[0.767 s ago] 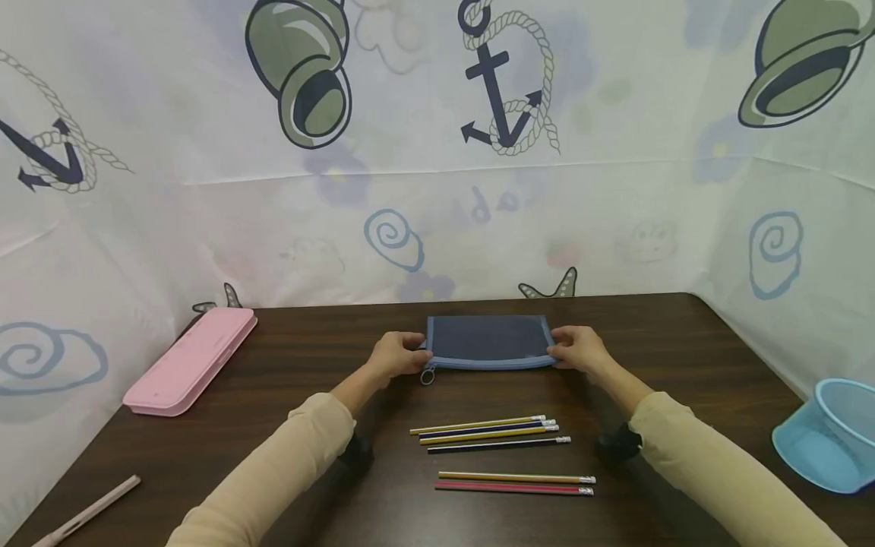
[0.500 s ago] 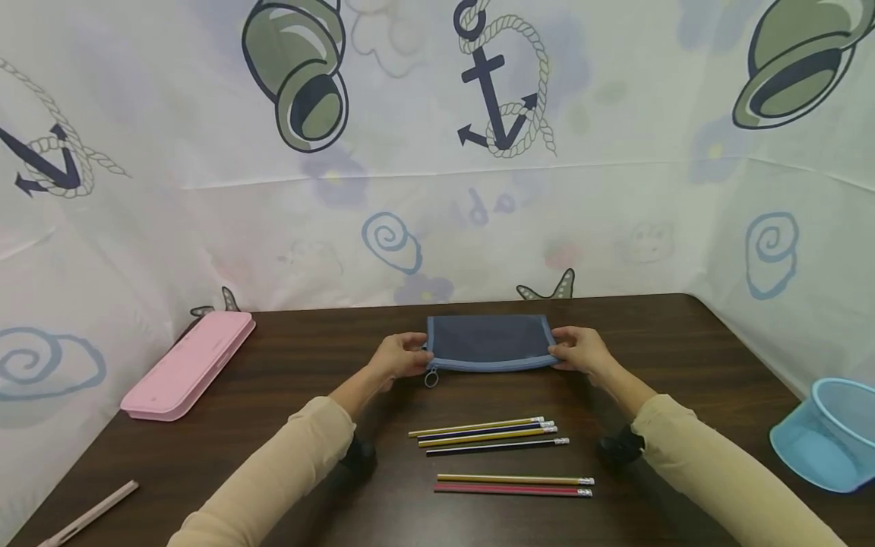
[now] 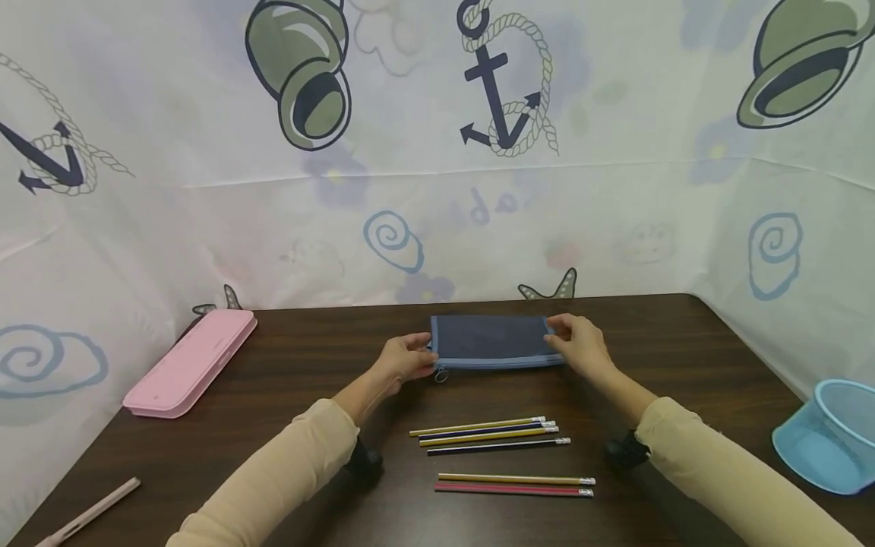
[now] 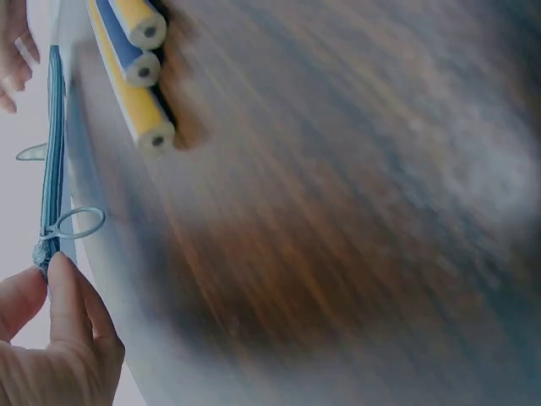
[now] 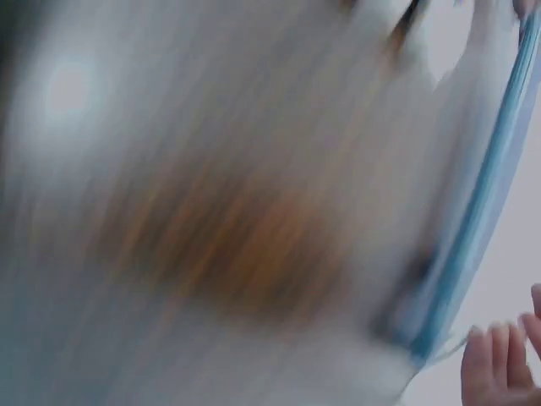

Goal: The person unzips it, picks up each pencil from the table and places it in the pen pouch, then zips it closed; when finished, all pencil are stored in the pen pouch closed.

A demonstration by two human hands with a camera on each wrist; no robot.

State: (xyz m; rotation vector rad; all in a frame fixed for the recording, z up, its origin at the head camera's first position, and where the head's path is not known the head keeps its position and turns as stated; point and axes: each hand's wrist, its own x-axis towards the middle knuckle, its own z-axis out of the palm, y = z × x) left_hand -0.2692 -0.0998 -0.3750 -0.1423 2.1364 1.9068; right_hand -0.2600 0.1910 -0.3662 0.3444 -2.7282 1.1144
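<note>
A dark blue zip pouch (image 3: 492,338) with a lighter blue border lies near the table's far edge, its zip side towards me. My left hand (image 3: 401,359) pinches its left corner between thumb and fingers, beside the zip's ring pull (image 4: 81,235). At the pouch's right end is my right hand (image 3: 581,349); in the right wrist view its fingers (image 5: 499,359) are extended and apart from the zip edge (image 5: 473,207). Nearer me lie several pencils with eraser ends, among them a yellow pencil (image 3: 492,436), a black pencil (image 3: 499,447) and a red pencil (image 3: 506,490).
A pink pencil case (image 3: 191,365) lies at the table's left side. In the front left corner is a slim pale pink stick-like object (image 3: 96,507). A light blue plastic container (image 3: 810,448) lies at the right edge. Printed fabric (image 3: 437,175) hangs around the table (image 3: 328,334).
My right hand has let go of the pouch's right corner and shifted slightly up along that side. The pouch has moved slightly right, and its front edge now looks straighter.
</note>
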